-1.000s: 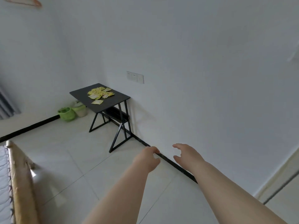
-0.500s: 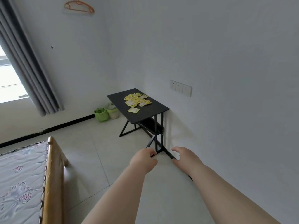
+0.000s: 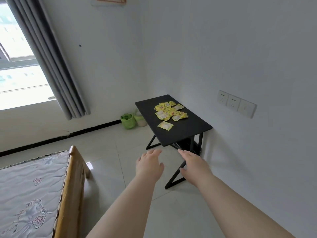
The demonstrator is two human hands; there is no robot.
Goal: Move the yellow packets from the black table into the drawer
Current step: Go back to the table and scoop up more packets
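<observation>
Neither hand holds anything: the left hand (image 3: 149, 166) and the right hand (image 3: 193, 164) are both empty, fingers loosely straight and a little spread, backs up, arms stretched forward side by side. The yellow packets (image 3: 169, 111) lie beyond them, in a loose heap on the far half of the black table (image 3: 188, 133). One stray packet (image 3: 165, 125) sits nearer, at the heap's near-left. The table's long axis runs away along the right wall, and the right hand looks nearer its near edge. No drawer is in view.
</observation>
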